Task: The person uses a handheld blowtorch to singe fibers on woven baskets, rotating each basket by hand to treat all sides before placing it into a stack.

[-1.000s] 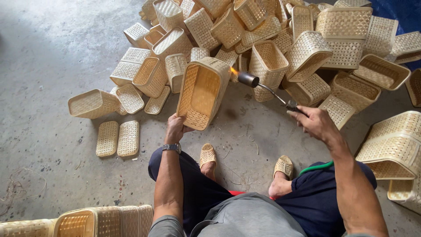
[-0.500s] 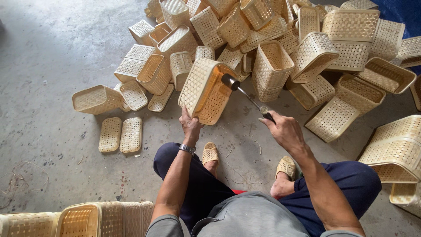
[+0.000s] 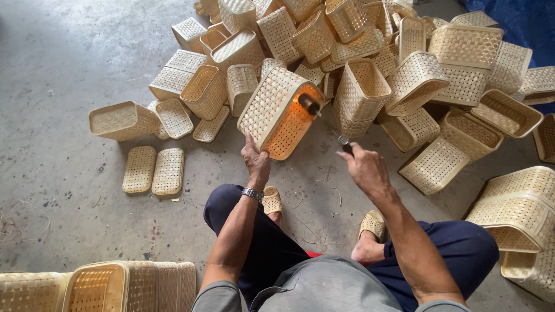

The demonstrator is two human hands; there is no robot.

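Seated on the concrete floor (image 3: 69, 69), the person has one woven bamboo basket (image 3: 277, 110) up off the ground at centre frame, and that is the piece in work right now. The torch (image 3: 324, 121) is poked at its open side, nozzle just inside the rim, and the interior glows orange, so the flame looks to be running over the inside weave.

Progress, as a judgement: this basket is mid-treatment, not finished. Behind it, across the upper middle and upper right of the frame, sits a big heap of baskets (image 3: 416, 63), and I can't tell which of those have been flamed. A short row of baskets (image 3: 98, 286) lines the bottom left edge, set apart from the heap; whether that is a done stack is not clear. Two flat woven lids (image 3: 153, 169) lie side by side at left centre.

Left hand (image 3: 256, 159): fingers curled and clamped on the basket's lower edge, propping it tilted with the mouth turned right. A wristwatch (image 3: 252, 193) shows on that wrist.

Right hand (image 3: 363, 167): fist wrapped tight around the torch handle, just right of the basket and not touching it.

Sandalled feet (image 3: 272, 202) rest on the floor below the basket.
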